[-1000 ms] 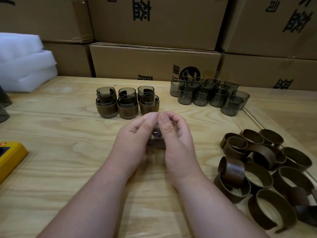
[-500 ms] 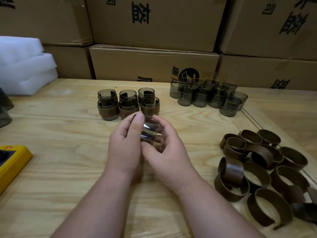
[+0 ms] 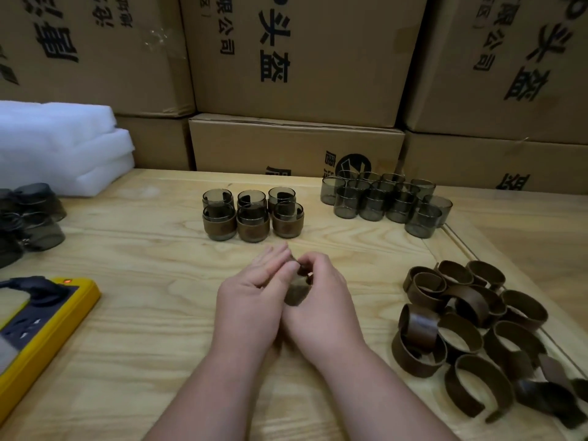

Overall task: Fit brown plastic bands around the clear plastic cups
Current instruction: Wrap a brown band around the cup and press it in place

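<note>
My left hand (image 3: 251, 300) and my right hand (image 3: 321, 300) meet at the middle of the table, and both grip one banded cup (image 3: 298, 291) between them. Only a brown patch of its band and a bit of its rim show; the fingers hide the rest. Behind the hands stand several cups with brown bands fitted (image 3: 253, 216), in two rows. Several bare smoky clear cups (image 3: 386, 198) cluster at the back right. A heap of loose brown bands (image 3: 471, 326) lies at the right.
A yellow power strip (image 3: 41, 326) lies at the left edge. Dark cups on their sides (image 3: 31, 214) sit at the far left, with white foam sheets (image 3: 57, 148) behind them. Stacked cardboard boxes (image 3: 296, 144) wall off the table's far edge.
The hands have closed together around the cup and drawn back from the banded rows. The cup, which showed clear between the fingers half a second ago, is now mostly covered.
</note>
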Demonstrator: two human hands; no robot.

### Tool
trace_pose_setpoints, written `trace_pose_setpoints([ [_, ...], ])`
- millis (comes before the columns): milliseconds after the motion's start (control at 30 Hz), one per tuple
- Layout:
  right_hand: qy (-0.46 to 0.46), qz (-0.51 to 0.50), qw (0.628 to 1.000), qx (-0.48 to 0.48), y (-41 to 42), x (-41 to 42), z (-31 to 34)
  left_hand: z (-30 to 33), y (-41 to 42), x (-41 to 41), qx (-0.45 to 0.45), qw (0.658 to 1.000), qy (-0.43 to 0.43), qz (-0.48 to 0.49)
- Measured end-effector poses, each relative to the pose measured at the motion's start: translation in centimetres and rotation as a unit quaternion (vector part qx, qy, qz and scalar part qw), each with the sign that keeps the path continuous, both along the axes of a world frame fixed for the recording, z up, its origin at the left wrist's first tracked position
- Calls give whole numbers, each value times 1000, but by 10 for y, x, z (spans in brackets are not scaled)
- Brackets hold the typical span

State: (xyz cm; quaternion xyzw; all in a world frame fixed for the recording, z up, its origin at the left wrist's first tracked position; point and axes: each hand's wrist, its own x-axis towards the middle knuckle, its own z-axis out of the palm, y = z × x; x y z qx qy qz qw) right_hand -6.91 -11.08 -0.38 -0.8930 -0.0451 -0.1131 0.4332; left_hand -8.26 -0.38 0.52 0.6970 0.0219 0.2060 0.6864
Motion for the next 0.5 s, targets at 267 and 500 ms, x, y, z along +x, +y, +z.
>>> trace_pose_setpoints([
  [267,98,53,993,-25,-17,-39,4,-8,-2,-42,146,989,14,-12],
  [500,57,37,994,-84,-37,-86,10,-10,-9,-75,285,954,38,-88],
])
